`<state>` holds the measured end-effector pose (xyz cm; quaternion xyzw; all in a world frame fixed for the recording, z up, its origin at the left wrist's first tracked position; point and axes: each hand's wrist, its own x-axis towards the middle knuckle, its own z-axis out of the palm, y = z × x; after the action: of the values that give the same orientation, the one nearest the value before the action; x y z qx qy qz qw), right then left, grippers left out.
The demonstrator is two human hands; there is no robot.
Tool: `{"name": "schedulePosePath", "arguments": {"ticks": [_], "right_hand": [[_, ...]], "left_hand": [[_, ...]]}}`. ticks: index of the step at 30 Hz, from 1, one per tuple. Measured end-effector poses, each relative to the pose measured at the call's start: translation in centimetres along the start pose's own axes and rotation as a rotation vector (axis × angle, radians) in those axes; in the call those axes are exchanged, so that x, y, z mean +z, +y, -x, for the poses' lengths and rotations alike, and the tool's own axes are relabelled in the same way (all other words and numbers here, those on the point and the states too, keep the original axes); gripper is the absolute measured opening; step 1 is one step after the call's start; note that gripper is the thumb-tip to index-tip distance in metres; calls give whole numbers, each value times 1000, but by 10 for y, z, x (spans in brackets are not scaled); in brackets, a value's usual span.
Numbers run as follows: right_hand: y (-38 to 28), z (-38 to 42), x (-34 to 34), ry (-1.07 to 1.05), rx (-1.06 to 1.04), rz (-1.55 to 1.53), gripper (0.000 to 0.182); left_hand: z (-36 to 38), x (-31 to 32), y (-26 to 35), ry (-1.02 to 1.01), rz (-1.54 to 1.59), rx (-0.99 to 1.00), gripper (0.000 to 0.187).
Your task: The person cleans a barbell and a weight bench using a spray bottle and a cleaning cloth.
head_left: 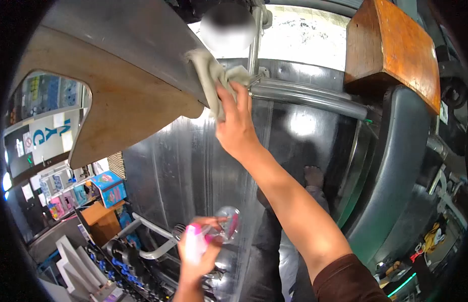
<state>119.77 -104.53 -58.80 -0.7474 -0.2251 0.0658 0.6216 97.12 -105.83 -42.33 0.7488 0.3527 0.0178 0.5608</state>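
Note:
My right hand (238,126) is closed around a pale cloth (209,75) and presses it to the end of a long dark grey padded board (138,40). Part of the cloth hangs over the board's edge, and its folds hide some of my fingertips. Lower down, my left hand (201,256) grips a clear spray bottle with pink parts (193,236), held apart from the board. Motion blur smears the bottle, so its exact tilt is hard to read. Under the padding runs a brown wooden panel (128,100) with a cut-out shape.
On the right stand a black padded bench (395,151) and a wooden box (403,45). A metal tube (309,98) crosses near the cloth. Dark flooring (193,166) lies below, with a bare foot (313,176) on it. Dumbbells (125,267) and a blue box (109,189) are at lower left.

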Motion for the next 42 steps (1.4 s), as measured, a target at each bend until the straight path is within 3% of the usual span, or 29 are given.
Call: {"name": "schedulePosePath", "arguments": {"ticks": [1, 5, 7, 9, 10, 13, 17, 21, 24, 29, 31, 33, 34, 38, 39, 42], "right_hand": [[22, 13, 8, 0, -27, 70, 54], [112, 89, -18, -561, 463, 226, 54], [124, 113, -30, -391, 676, 124, 53], [110, 121, -46, -259, 848, -1, 55], [97, 119, -59, -199, 925, -65, 57], [55, 105, -70, -267, 954, 2, 62], [39, 87, -60, -46, 545, -78, 53], [23, 43, -36, 214, 339, -264, 45], [2, 10, -5, 369, 375, -317, 42], [29, 15, 40, 321, 88, -63, 50], [52, 24, 40, 250, 314, -44, 43], [70, 27, 26, -14, 732, -5, 37], [71, 26, 22, 90, 828, -394, 34], [0, 3, 43, 358, 391, -243, 30], [-22, -5, 42, 443, 297, -215, 34], [-30, -14, 26, 353, 223, -273, 59]], "left_hand": [[-20, -11, 26, -33, -145, 216, 40], [-56, -33, 135, -88, -692, 539, 32], [-60, -46, 169, -104, -1043, 738, 50], [-66, -58, 208, -176, -1323, 849, 54], [-70, -53, 223, -162, -1463, 834, 45], [-114, -48, 239, -281, -1523, 1043, 52], [-160, -42, 238, -543, -1369, 1160, 43], [-175, -55, 222, -564, -1208, 987, 44], [-177, -55, 218, -590, -1141, 866, 43], [-184, -58, 221, -692, -1066, 871, 38], [-183, -55, 221, -645, -1080, 892, 34], [-184, -59, 221, -647, -1078, 873, 33], [-185, -61, 221, -637, -1074, 899, 31], [-182, -69, 206, -480, -897, 799, 32], [-178, -71, 207, -432, -924, 747, 33], [-172, -73, 206, -369, -993, 662, 34]]}}
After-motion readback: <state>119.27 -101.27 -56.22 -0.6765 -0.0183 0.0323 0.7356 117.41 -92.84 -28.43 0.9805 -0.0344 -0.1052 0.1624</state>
